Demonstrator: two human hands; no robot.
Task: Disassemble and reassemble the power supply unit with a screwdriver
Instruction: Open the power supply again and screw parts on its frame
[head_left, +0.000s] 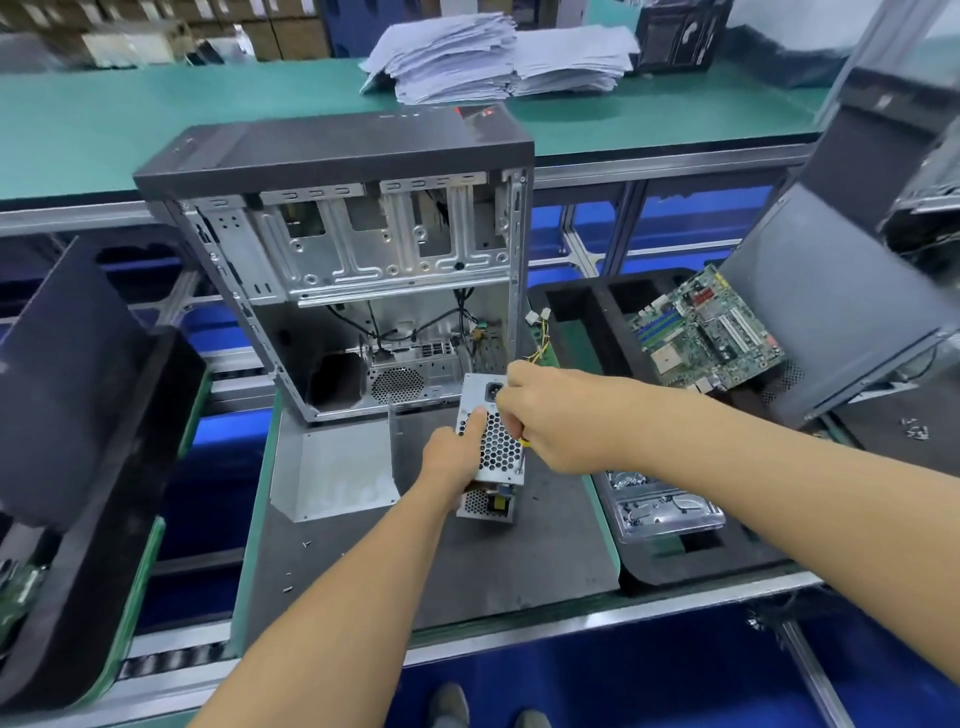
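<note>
Stood open at eleven o'clock of the hands: the computer case, side panel off, bays bare, loose black cables hanging inside. Lay flat on the dark mat of the worktop, just at nine o'clock of the unit: a bent metal cover plate, detached, possibly the unit's own lid, though cannot tell for sure. Scattered at seven o'clock on the mat: a few small screws.

Gripped the power supply unit from its near-left side: left hand, fingers wrapped on the perforated housing, thumb laid on top. Sat out of the case, tilted on the mat, with a board and a yellow part showing through the open lower end. Closed at the unit's upper right edge near the socket: right hand, fingers pinched around something thin with a yellow tip, likely the screwdriver, mostly hidden. Trailed off at twelve o'clock: yellow and black wires.

Rested in a tray at two o'clock: a motherboard.

Judged roughly midway: unit already removed and opened, work on its housing in hand. Cannot tell whether taking apart or closing up. Left in any event: cover refitted, screws driven home.
</note>
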